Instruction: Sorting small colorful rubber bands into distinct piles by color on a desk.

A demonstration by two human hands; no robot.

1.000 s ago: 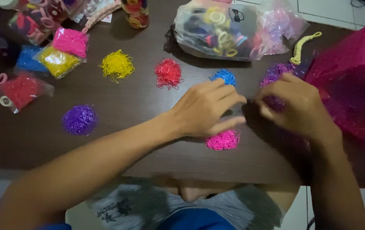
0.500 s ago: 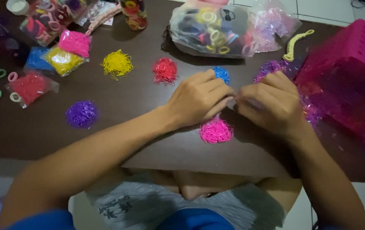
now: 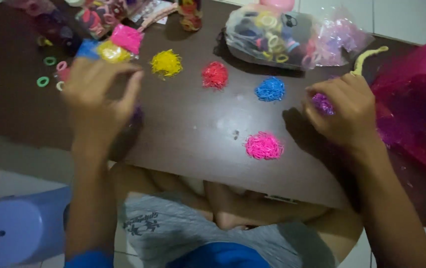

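1. Table: dark, carrying small piles of bands.
2. Left hand: blurred, fingers spread, over the left edge; whether it grips anything I cannot tell.
3. Right hand: near the right edge, pinching purple bands.
4. Pink pile: by the front edge.

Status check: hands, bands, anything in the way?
Left hand raised over the table's left side, blurred, grip unclear. Right hand pinching purple bands. Pink pile lies between, untouched.

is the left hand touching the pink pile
No, the left hand is far over by the packets, well apart from the pink pile.
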